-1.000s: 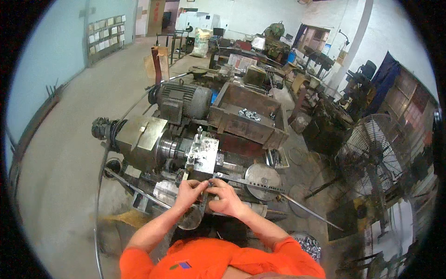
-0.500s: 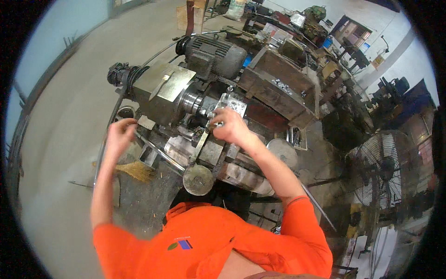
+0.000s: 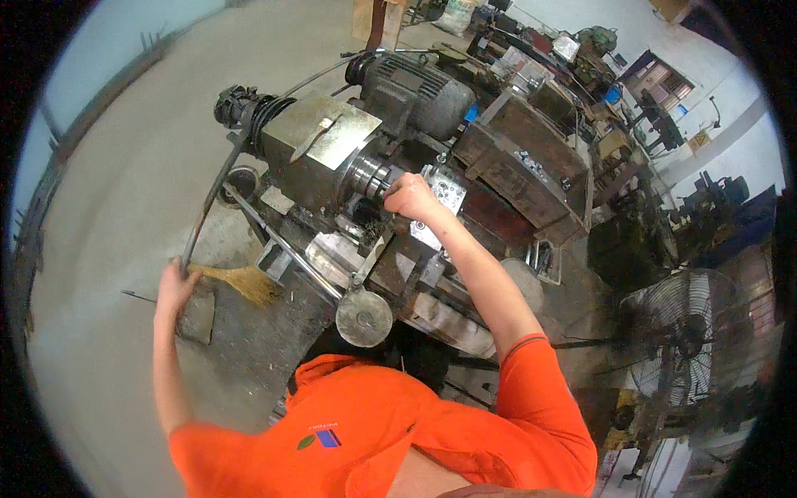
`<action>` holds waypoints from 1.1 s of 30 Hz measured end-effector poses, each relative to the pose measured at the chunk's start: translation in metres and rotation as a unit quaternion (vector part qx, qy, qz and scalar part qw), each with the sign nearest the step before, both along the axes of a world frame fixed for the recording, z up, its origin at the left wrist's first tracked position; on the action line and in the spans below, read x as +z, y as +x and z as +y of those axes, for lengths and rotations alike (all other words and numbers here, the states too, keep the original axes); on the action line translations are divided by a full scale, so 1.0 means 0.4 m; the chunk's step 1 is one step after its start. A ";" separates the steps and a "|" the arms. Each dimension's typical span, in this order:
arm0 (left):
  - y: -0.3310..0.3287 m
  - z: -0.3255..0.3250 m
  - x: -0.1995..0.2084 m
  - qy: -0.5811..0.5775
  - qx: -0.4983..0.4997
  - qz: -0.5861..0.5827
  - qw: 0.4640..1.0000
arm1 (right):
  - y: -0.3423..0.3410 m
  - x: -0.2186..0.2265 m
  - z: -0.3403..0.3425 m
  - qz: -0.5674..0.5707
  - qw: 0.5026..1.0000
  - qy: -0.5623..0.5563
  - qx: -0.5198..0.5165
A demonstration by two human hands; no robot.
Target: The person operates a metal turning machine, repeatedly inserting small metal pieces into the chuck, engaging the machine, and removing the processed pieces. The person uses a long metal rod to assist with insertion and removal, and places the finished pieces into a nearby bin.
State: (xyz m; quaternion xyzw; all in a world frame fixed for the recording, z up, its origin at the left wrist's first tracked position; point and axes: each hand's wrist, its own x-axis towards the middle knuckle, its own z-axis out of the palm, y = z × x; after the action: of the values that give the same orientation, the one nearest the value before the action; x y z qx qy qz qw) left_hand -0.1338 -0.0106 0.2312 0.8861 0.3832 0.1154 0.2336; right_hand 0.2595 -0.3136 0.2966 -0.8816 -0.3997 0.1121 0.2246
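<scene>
A small lathe (image 3: 311,158) with a boxy grey headstock stands in front of me. My left hand (image 3: 176,286) is closed round the lower end of a long dark lever (image 3: 205,203), which runs up to the back of the headstock. My right hand (image 3: 411,197) is at the front of the shiny round chuck (image 3: 366,176), fingers pinched together. Whatever the fingers hold is hidden behind them. Just right of that hand lies a metal tool block (image 3: 448,191). A second, bright bar (image 3: 286,245) ends near a round grey handwheel (image 3: 364,317).
A dark electric motor (image 3: 423,95) sits behind the headstock. To its right is a rusty metal bin (image 3: 531,162) with small shiny parts. A straw broom (image 3: 253,285) lies on the floor near my left hand. At the right stands a large caged fan (image 3: 677,332).
My left hand has moved down and left from beside the headstock to the lever's end, and grips it. My right hand has moved closer to the chuck, its fingers drawn together.
</scene>
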 end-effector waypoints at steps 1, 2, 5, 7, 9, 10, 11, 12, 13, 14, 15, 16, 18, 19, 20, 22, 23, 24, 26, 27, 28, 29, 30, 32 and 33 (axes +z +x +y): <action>0.009 0.008 -0.005 0.008 0.001 0.009 1.000 | 0.003 0.001 -0.003 0.017 1.000 0.009 0.007; 0.015 0.017 -0.008 0.016 0.001 0.017 1.000 | 0.005 0.005 -0.005 0.034 0.999 0.019 0.015; 0.025 0.032 -0.017 0.046 -0.004 0.034 0.998 | 0.016 -0.009 0.003 0.021 0.998 0.049 0.035; 0.023 0.046 -0.028 0.039 0.000 0.034 0.999 | -0.001 0.016 0.029 0.034 0.999 0.020 0.017; 0.023 0.061 -0.043 0.069 0.004 0.057 0.996 | -0.005 0.028 0.039 0.018 0.999 0.036 -0.007; 0.026 0.063 -0.049 0.082 0.005 0.069 0.994 | -0.016 0.049 0.045 0.042 0.997 0.050 -0.034; 0.022 0.062 -0.047 0.091 0.019 0.103 0.990 | -0.022 0.058 0.049 0.065 0.994 0.064 -0.061; 0.035 0.055 -0.022 0.100 0.025 0.134 0.986 | -0.017 0.050 0.042 0.054 0.994 0.076 -0.065; 0.039 0.059 -0.007 0.108 0.032 0.164 0.980 | -0.013 0.042 0.041 0.040 0.993 0.087 -0.066; 0.022 0.121 -0.024 0.160 0.016 0.190 0.968 | -0.010 0.033 0.038 0.027 0.993 0.098 -0.067; -0.002 0.214 -0.050 0.212 0.000 0.215 0.953 | -0.004 0.020 0.032 0.028 0.992 0.095 -0.081; -0.002 0.300 -0.045 0.264 0.007 0.218 0.939 | 0.005 0.005 0.023 0.027 0.990 0.094 -0.097; -0.024 0.490 -0.055 0.360 -0.007 0.216 0.908 | -0.001 0.007 0.043 0.004 0.989 0.111 -0.096; -0.036 0.542 -0.081 0.395 -0.038 0.214 0.893 | -0.007 0.007 0.046 0.010 0.988 0.113 -0.105; -0.024 0.548 -0.088 0.392 -0.036 0.201 0.897 | -0.011 0.010 0.052 0.014 0.986 0.118 -0.116; -0.013 0.549 -0.064 0.396 -0.032 0.181 0.900 | -0.008 0.006 0.051 -0.013 0.984 0.137 -0.117; -0.005 0.536 -0.074 0.377 -0.019 0.191 0.906 | -0.012 0.011 0.036 -0.016 0.984 0.131 -0.117; 0.006 0.532 -0.076 0.367 -0.003 0.201 0.908 | -0.019 0.020 0.032 -0.018 0.983 0.137 -0.117; 0.045 0.497 -0.062 0.316 0.038 0.167 0.933 | -0.042 0.026 -0.005 -0.069 0.975 0.181 -0.104; 0.074 0.448 -0.047 0.275 0.064 0.126 0.951 | -0.065 0.030 -0.037 -0.095 0.973 0.192 -0.087; 0.087 0.409 -0.052 0.296 0.052 0.007 0.954 | -0.088 0.040 -0.073 -0.118 0.969 0.206 -0.065; 0.124 0.371 -0.070 0.309 0.027 -0.115 0.944 | -0.110 0.055 -0.122 -0.144 0.964 0.217 -0.053; 0.168 0.304 -0.077 0.297 0.008 -0.208 0.932 | -0.132 0.060 -0.181 -0.122 0.964 0.225 -0.074; 0.196 0.208 -0.208 0.242 0.031 -0.361 0.900 | -0.177 0.059 -0.300 -0.086 0.965 0.222 -0.109; 0.260 0.114 -0.205 0.011 0.053 -0.141 0.989 | -0.193 0.057 -0.370 -0.082 0.966 0.201 -0.143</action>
State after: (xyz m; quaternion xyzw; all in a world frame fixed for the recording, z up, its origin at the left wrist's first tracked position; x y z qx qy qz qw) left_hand -0.0297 0.0349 0.1493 0.8420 0.3917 0.2553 0.2692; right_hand 0.1823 -0.4618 0.3194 -0.8722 -0.3012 -0.0765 0.3777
